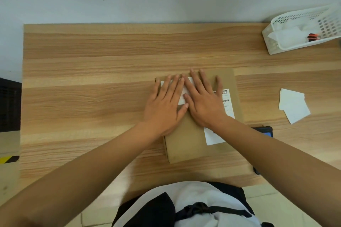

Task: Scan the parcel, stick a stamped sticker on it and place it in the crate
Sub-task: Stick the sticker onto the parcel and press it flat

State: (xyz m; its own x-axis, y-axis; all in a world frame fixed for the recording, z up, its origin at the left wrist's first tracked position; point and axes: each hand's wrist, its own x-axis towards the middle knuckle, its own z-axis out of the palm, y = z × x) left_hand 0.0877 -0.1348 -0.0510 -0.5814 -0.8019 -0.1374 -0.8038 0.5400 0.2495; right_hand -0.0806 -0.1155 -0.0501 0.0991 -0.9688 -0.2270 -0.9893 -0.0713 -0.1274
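Note:
A flat brown cardboard parcel (186, 145) lies on the wooden table (88, 72), right of centre. A printed shipping label (214, 137) with a barcode runs along its right side. A white sticker (181, 96) lies on the parcel's far left part, mostly covered by my hands. My left hand (166, 105) and my right hand (203, 101) rest flat on the parcel, fingers spread and pointing away from me, pressing on the sticker. Neither hand holds anything.
A white plastic basket (273, 42) with white papers and a red-and-black item stands at the table's far right corner. Loose white stickers (293, 107) lie to the right. A dark handheld scanner (265, 131) peeks out behind my right forearm. A dark crate (9, 105) is at the left edge.

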